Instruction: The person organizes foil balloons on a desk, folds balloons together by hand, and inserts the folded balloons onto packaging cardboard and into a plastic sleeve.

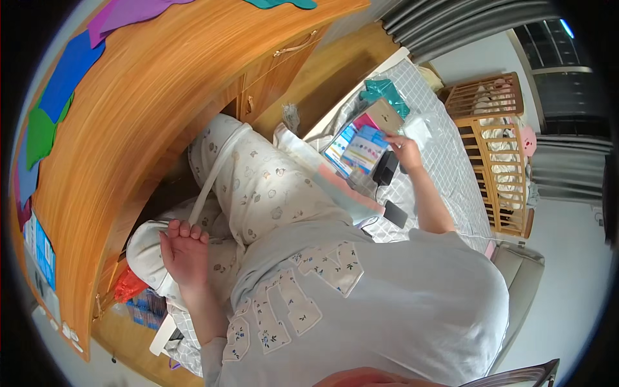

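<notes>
Blue-and-white printed packet (pixel 364 151) was just left of the black box (pixel 386 169) | your right hand (pixel 406 153), nearer, pinched the packet's edge | your left hand (pixel 186 257), empty, loosely curled, was well left of the box

Includes one left hand (pixel 187 255), one right hand (pixel 406 153), apparently two blue-and-white sheets (pixel 365 151), one teal packet (pixel 385 95), one black box (pixel 385 169), one dark slab (pixel 395 214), one red bag (pixel 129 285), one bed (pixel 448 161), one wooden crib (pixel 496 120) and two grey curtains (pixel 574 168).
</notes>
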### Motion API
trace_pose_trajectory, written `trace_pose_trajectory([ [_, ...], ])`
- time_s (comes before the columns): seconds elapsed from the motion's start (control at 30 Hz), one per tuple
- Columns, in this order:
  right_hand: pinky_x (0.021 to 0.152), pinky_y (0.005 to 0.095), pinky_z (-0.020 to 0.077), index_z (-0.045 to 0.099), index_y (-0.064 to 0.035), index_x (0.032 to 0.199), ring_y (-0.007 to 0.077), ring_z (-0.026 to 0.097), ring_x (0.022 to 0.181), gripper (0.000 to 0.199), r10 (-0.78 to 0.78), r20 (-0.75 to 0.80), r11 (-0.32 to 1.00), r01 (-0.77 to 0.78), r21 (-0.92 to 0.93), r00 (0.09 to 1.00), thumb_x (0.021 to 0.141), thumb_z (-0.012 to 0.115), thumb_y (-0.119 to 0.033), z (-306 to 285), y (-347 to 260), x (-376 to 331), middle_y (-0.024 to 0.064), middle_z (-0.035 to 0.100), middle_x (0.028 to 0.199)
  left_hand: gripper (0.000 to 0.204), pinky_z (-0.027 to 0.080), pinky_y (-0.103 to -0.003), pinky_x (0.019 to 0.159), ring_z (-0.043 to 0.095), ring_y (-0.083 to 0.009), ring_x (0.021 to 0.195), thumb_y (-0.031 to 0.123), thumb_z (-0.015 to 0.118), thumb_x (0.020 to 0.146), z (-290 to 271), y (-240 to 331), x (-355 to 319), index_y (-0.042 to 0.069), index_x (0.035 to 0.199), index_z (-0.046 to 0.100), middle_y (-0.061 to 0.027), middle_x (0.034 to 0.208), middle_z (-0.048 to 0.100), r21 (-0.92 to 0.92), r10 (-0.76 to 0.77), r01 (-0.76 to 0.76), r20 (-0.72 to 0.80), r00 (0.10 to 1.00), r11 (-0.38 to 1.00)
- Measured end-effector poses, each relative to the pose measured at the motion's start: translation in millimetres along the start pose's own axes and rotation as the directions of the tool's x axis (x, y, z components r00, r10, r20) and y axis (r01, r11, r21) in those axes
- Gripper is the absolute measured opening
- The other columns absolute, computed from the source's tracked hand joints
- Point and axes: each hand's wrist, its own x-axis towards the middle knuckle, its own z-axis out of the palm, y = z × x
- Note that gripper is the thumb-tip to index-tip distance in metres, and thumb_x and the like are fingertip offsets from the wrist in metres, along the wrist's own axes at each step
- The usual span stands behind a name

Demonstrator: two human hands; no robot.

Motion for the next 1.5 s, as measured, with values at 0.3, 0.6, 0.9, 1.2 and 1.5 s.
trace_pose_trajectory([
  [0.3,0.083,0.0402,0.0589,0.074,-0.0138,0.104,0.0308,0.071,0.102,0.022,-0.097,-0.112,0.962,0.064,-0.264,0.989,0.084,0.064,-0.013,79,-125,9,0.0083,0.072,0.119,0.036,0.044,-0.037,0.088,0.052,-0.0194,0.094,0.037,0.043,0.107,3,-9,-12,0.009,0.121,0.06,-0.0028,0.102,0.059,0.149,-0.033,0.041,-0.051,0.998,0.988],
  [0.6,0.089,0.0434,0.0566,0.072,-0.0101,0.112,0.0401,0.069,0.103,0.029,0.416,0.295,0.785,-0.176,-0.594,0.86,0.094,0.051,-0.017,149,-59,27,0.0225,0.071,0.112,0.034,0.047,-0.032,0.088,0.06,-0.017,0.095,0.032,0.044,0.106,14,-37,-23,0.004,0.117,0.06,-0.0062,0.1,0.064,0.238,-0.194,0.224,-0.144,0.97,0.945],
  [0.9,0.09,0.0422,0.0543,0.07,-0.0041,0.117,0.0354,0.069,0.103,0.032,0.173,0.33,0.957,-0.079,-0.28,0.928,0.095,0.057,-0.023,127,-155,38,0.0222,0.072,0.102,0.033,0.047,-0.032,0.09,0.061,-0.0165,0.096,0.03,0.048,0.106,1,-19,-23,0.004,0.124,0.058,-0.0052,0.107,0.065,0.272,-0.139,0.173,-0.14,0.98,0.947],
  [1.2,0.062,0.0302,0.0352,0.057,-0.0058,0.082,0.0152,0.04,0.063,0.036,-0.644,0.394,-0.063,-0.559,0.827,0.656,0.109,0.043,-0.025,170,-480,-70,0.0004,0.04,0.066,0.054,0.049,-0.029,0.099,0.061,-0.0147,0.119,0.006,0.068,0.094,31,24,-76,0.003,0.145,0.05,-0.008,0.132,0.064,0.802,-0.178,0.266,-0.201,0.963,0.534],
  [1.5,0.085,0.0326,0.0403,0.057,-0.0057,0.091,0.0185,0.052,0.088,0.038,-0.799,0.295,0.104,-0.362,0.926,0.524,0.109,0.04,-0.035,220,-610,-147,0.0066,0.054,0.086,0.012,0.059,-0.029,0.076,0.073,-0.0164,0.083,0.0,0.069,0.092,0,135,-242,-0.006,0.101,0.074,-0.0116,0.093,0.075,0.873,0.424,0.183,-0.391,0.817,0.452],
])
